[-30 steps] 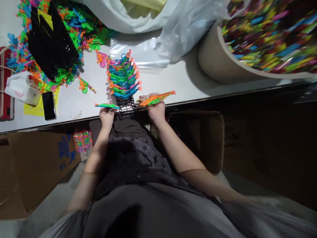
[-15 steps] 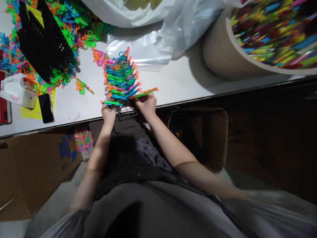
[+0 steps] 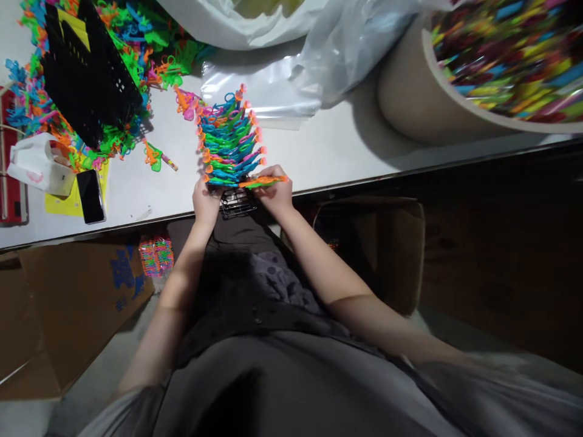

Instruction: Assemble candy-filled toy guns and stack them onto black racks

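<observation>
In the head view, a row of small blue, green, pink and orange plastic toy pieces (image 3: 230, 142) stands packed on a black wire rack (image 3: 237, 203) at the table's front edge. My right hand (image 3: 279, 195), right of the row's near end, grips flat orange and green plastic toy pieces (image 3: 266, 181) pointing sideways. At the row's near left corner is my left hand (image 3: 206, 200), its fingers curled against the rack and the front piece. Whatever those fingers pinch is hidden.
A black basket (image 3: 91, 79) sits among heaped loose toy pieces at the left. Nearer are a phone (image 3: 91, 195) and a white tissue pack (image 3: 40, 167). Clear plastic bags (image 3: 259, 91) lie behind the row. A large tub (image 3: 410, 91) of colourful items stands right. Cardboard boxes (image 3: 82, 303) are below the table.
The green-blue piece at my left hand has gone in against the row's near end. The right hand's pieces have tilted level and show more orange. The view has shifted slightly.
</observation>
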The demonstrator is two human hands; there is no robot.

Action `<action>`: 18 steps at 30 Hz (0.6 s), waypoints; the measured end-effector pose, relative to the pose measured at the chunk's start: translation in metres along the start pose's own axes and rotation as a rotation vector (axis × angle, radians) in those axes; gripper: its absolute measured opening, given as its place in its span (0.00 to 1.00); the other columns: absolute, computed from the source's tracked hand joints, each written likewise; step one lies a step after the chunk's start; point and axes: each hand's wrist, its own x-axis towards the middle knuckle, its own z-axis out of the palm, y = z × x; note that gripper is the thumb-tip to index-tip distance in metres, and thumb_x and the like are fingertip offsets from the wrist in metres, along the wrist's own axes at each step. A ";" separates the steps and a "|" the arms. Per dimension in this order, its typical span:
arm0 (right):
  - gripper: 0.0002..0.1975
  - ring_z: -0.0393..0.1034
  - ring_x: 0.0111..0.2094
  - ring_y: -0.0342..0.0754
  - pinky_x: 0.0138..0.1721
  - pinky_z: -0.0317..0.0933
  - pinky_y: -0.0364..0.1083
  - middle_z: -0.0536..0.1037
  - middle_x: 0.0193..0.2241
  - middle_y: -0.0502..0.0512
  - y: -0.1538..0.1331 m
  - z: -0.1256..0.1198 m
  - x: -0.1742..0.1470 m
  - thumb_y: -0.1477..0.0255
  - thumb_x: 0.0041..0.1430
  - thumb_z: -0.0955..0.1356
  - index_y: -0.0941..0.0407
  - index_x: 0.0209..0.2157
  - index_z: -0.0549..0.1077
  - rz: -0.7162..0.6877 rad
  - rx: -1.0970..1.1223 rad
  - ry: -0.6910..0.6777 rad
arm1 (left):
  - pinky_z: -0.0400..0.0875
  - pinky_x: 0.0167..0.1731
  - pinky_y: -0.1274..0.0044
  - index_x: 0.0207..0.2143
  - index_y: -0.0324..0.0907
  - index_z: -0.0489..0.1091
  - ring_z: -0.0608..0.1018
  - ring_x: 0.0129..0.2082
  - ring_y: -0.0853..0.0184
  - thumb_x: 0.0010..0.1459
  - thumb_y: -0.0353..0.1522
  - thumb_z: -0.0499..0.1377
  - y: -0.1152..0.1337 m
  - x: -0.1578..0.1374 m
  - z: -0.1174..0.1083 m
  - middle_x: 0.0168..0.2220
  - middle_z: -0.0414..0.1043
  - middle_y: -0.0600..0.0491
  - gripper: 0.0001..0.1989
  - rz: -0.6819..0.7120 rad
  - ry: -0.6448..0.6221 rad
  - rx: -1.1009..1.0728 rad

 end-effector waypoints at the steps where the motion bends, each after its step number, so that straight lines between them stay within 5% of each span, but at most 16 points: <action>1: 0.09 0.68 0.31 0.47 0.34 0.64 0.47 0.71 0.27 0.50 -0.004 -0.001 0.003 0.65 0.49 0.66 0.54 0.29 0.62 0.018 -0.055 -0.004 | 0.73 0.44 0.68 0.39 0.42 0.67 0.76 0.41 0.61 0.48 0.29 0.64 -0.001 0.001 0.001 0.36 0.73 0.52 0.15 0.003 0.002 -0.013; 5: 0.08 0.67 0.29 0.48 0.33 0.62 0.46 0.68 0.22 0.50 -0.022 0.002 0.009 0.68 0.49 0.67 0.55 0.28 0.62 0.094 -0.184 -0.013 | 0.73 0.45 0.69 0.43 0.43 0.65 0.75 0.42 0.63 0.49 0.28 0.64 -0.006 -0.001 0.008 0.40 0.71 0.51 0.18 0.007 0.049 -0.049; 18: 0.12 0.69 0.36 0.49 0.37 0.63 0.47 0.74 0.36 0.53 -0.040 0.009 0.003 0.66 0.51 0.66 0.55 0.37 0.64 0.178 -0.257 0.009 | 0.71 0.44 0.71 0.43 0.43 0.64 0.76 0.41 0.64 0.53 0.30 0.60 -0.001 -0.012 0.003 0.37 0.72 0.51 0.14 0.036 0.045 0.014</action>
